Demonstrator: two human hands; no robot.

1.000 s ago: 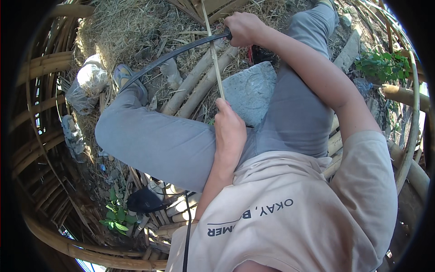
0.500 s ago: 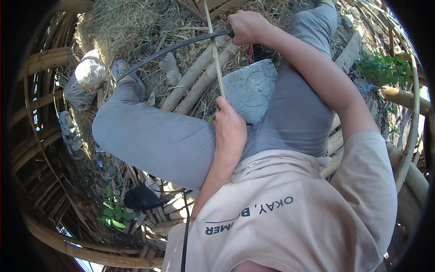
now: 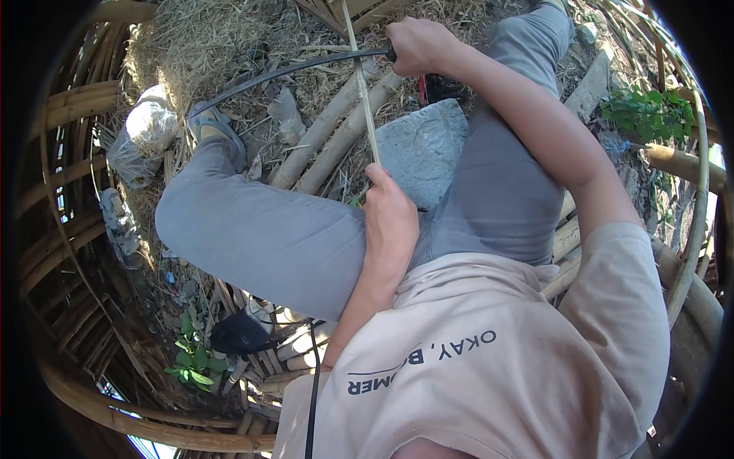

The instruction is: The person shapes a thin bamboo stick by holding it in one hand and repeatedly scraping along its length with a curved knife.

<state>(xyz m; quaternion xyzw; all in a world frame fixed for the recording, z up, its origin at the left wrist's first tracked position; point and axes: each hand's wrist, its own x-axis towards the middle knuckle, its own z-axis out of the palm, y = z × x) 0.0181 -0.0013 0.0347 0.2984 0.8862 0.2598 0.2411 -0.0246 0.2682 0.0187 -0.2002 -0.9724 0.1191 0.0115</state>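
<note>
My left hand (image 3: 391, 218) is closed around the near end of a long, thin, pale bamboo strip (image 3: 362, 84), beside my left thigh. The strip runs away from me past the top edge of the picture. My right hand (image 3: 419, 47) grips the dark handle of a long curved machete (image 3: 298, 66). Its narrow dark blade points left, crosses the strip and reaches toward my left shoe (image 3: 218, 126). Where they cross, blade and strip look to be touching. Most of the handle is hidden in my fist.
Between my legs lies a flat grey stone block (image 3: 425, 145). Thick bamboo poles (image 3: 329, 134) rest on the straw-strewn ground. A clear plastic bag (image 3: 145, 134) lies at left, a black pouch (image 3: 241, 333) at lower left. Curved bamboo walling (image 3: 69, 206) surrounds me.
The machete blade has turned a little, so it looks thinner, and its tip has shifted slightly upward in the picture. Both hands have barely moved and keep their grips.
</note>
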